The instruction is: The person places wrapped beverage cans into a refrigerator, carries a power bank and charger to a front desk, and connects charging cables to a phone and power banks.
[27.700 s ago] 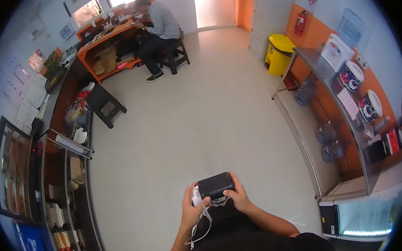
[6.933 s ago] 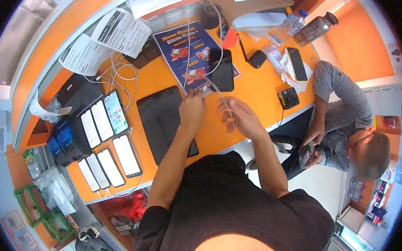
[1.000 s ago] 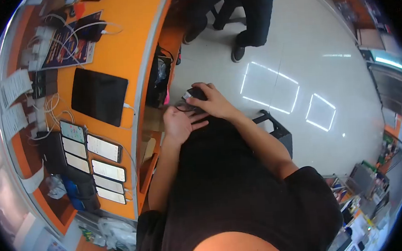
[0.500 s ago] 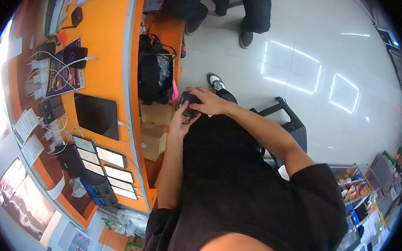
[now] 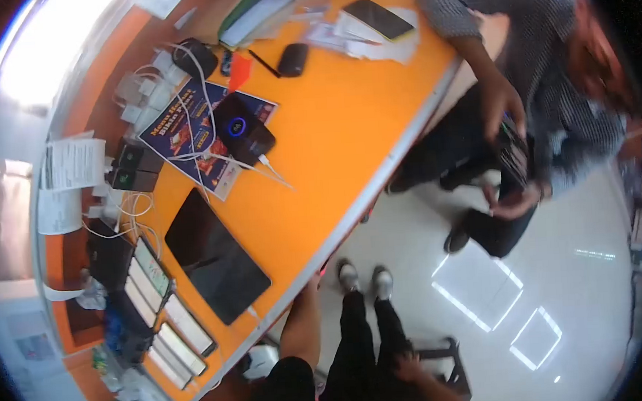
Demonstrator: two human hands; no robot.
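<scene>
My left forearm reaches up to the front edge of the orange desk (image 5: 334, 177), where my left hand (image 5: 313, 280) is mostly hidden; its fingers do not show. Down at my dark trousers (image 5: 369, 333), my right hand (image 5: 406, 366) lies low against my thigh, near the black stool (image 5: 456, 372). Blur and the dark cloth keep me from making out its fingers. A black tablet (image 5: 216, 257) with a white cable lies on the desk nearest my left hand. Several phones (image 5: 189, 325) lie in rows at the desk's near end.
A seated person (image 5: 541, 69) on the right holds a dark, flat thing (image 5: 513, 152) in their hands. A phone with a lit ring (image 5: 244, 128) charges on a printed poster (image 5: 184, 128). Farther back are a black mouse (image 5: 293, 59) and a phone on papers (image 5: 379, 18).
My view has swung up toward the desk and the seated person. My hands have come apart; the small black object they both held is out of sight. My right hand has moved down to my thigh.
</scene>
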